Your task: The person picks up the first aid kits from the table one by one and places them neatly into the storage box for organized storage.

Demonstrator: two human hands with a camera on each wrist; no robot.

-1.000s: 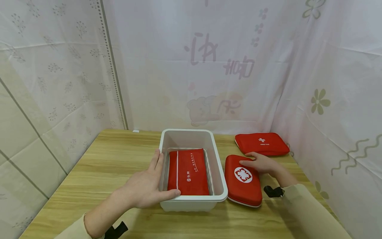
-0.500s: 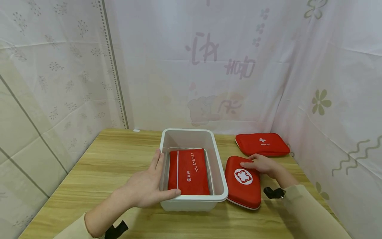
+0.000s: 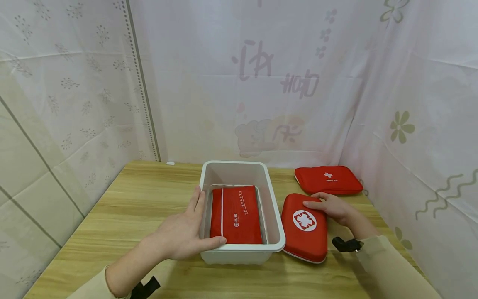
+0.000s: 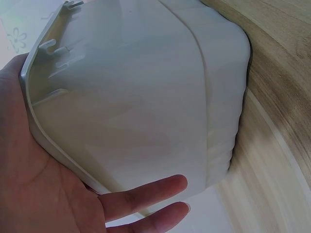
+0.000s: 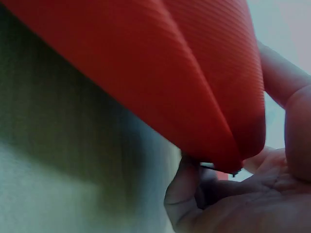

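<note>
A white plastic bin holds a flat red pouch with a white stripe and white lettering. My left hand rests against the bin's left front corner, thumb along the front rim. In the left wrist view its straight fingers extend along the bin's outer wall. Right of the bin is a red hard first-aid case with a white round cross emblem. My right hand grips its far right corner, thumb on top. In the right wrist view, fingers curl beneath the case's edge.
A second red first-aid pouch lies at the table's back right, just beyond the case. The wooden table meets patterned curtains at the back and sides. A small white piece sits near the back edge.
The right hand has shifted slightly to the right along the case's far corner, and the case has turned and moved a little. The left hand and bin stay put.
</note>
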